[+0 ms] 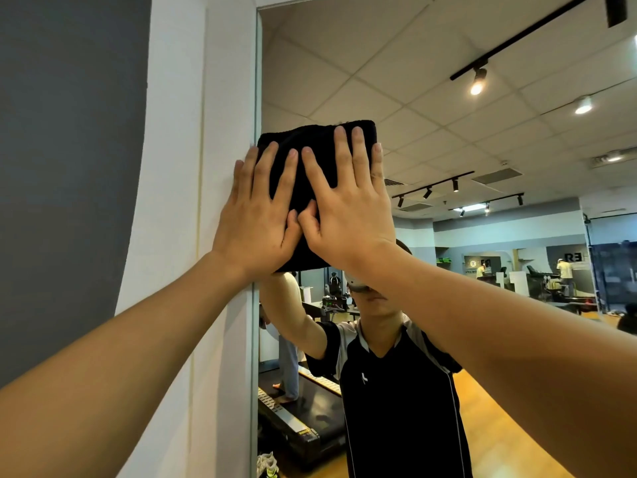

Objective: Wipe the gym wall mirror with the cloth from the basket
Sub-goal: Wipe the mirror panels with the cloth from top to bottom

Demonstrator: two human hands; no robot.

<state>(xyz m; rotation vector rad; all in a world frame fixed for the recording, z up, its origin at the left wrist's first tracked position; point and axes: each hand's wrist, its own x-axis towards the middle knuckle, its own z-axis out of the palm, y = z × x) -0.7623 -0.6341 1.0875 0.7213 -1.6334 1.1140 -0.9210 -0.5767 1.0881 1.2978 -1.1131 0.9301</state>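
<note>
1. The wall mirror (482,150) fills the right and centre of the view, its left edge running down beside a white wall strip (193,201), with a dark grey wall panel (69,167) further left.
2. Reflected in the mirror are a tiled ceiling with track lights, a wooden floor, a treadmill (300,426) at the lower left of the glass, and the person in a black shirt with both arms raised.
3. Both bare forearms reach up from the near bottom corners of the view towards the upper left part of the mirror.
4. The black cloth (310,143), folded into a thick square pad, lies flat against the glass right at the mirror's left edge, its left side just over the edge line by the white strip.
5. The left hand (258,215) lies spread on the left half of the cloth, fingers straight and apart, palm pressing it to the glass; its outer edge overlaps the white strip.
6. The right hand (348,208) lies spread on the right half, fingers straight and pointing up, fingertips close to the cloth's top edge, the little finger just past its right edge.
7. The two thumbs touch at the cloth's lower middle; neither hand curls round the cloth, which shows above and between the fingers.
</note>
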